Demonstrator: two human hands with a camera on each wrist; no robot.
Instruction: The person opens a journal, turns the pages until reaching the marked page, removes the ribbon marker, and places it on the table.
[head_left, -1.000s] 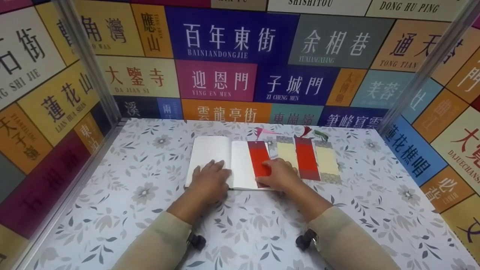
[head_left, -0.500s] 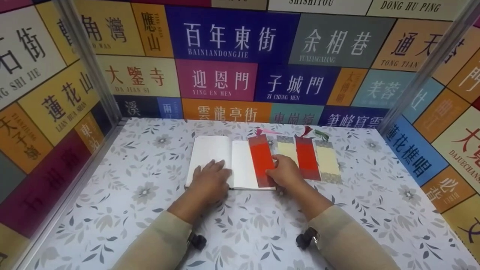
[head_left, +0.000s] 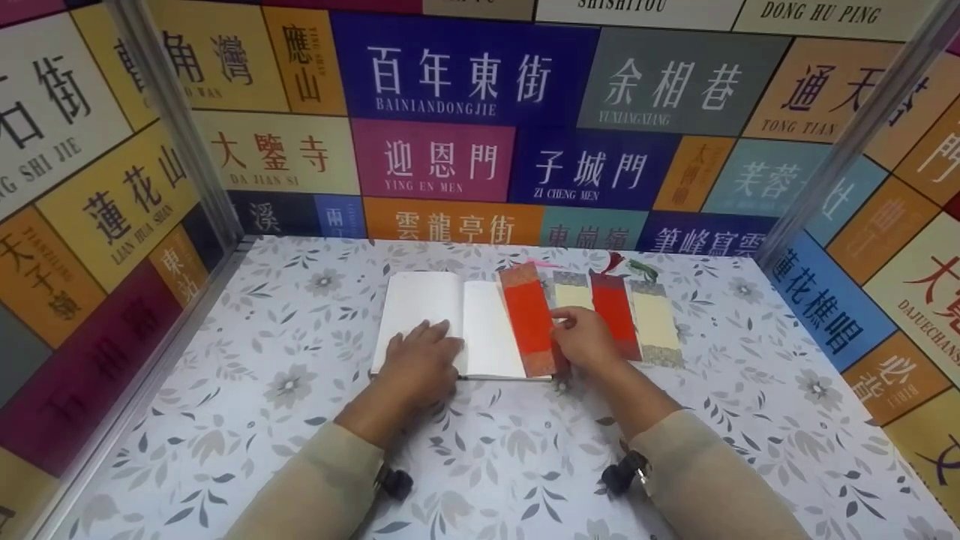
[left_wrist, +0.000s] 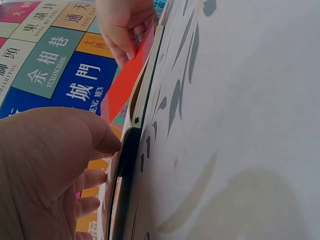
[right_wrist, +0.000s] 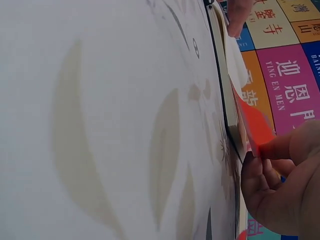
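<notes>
An open notebook [head_left: 420, 296] with blank white pages lies on the table. My left hand [head_left: 421, 364] rests on its left page, fingers spread over the paper and the thumb at the near edge, as the left wrist view shows. With thumb and fingers, my right hand [head_left: 587, 341] pinches the right edge of a red bookmark [head_left: 529, 322] with patterned ends. That bookmark is tilted up over the right page, its left side leaning towards the notebook. The right wrist view shows the pinched edge of the red strip [right_wrist: 257, 127] between thumb and fingers.
To the right lie a second red bookmark [head_left: 613, 300] with a dark red tassel and cream bookmarks [head_left: 656, 322] with grey patterned ends. My right hand partly covers one cream strip [head_left: 572, 295]. A sign-covered wall [head_left: 465, 67] stands behind the floral table [head_left: 300, 450].
My right hand has drawn the red bookmark's edge to the right and lifted it, so the strip now tilts and shows more of the right page. My left hand has stayed put.
</notes>
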